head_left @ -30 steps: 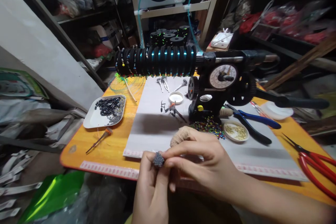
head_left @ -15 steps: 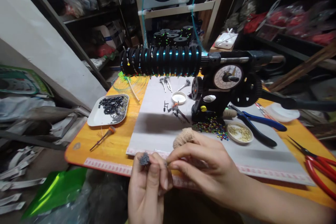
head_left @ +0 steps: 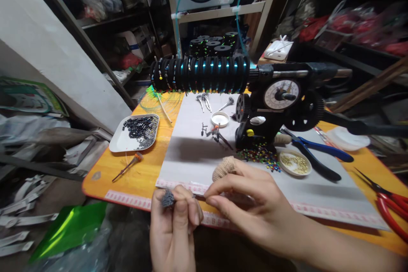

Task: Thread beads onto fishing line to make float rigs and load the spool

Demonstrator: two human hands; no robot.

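My left hand (head_left: 175,225) is closed around a small bundle with a tuft of grey tips (head_left: 167,198), which pokes out between thumb and fingers. Just to its right, my right hand (head_left: 255,204) pinches thumb and forefinger together; whatever lies between them is too small to make out. A beige ribbed cover (head_left: 224,168) wraps one finger of that hand. Both hands hover over the table's front edge, a small gap between them. Beyond them on the white board lie dark small parts with an orange piece (head_left: 216,132).
A black winding machine (head_left: 270,106) with a ringed spool (head_left: 200,74) stands behind. Left is a white tray (head_left: 116,142) of black and grey pieces. Right are coloured beads (head_left: 259,156), a dish of gold pieces (head_left: 296,172), blue-handled pliers (head_left: 318,153) and red-handled scissors (head_left: 390,210).
My hands have drawn apart: the left has shifted left with the grey-tipped bundle, while the right stays pinched. The whole view has shifted slightly.
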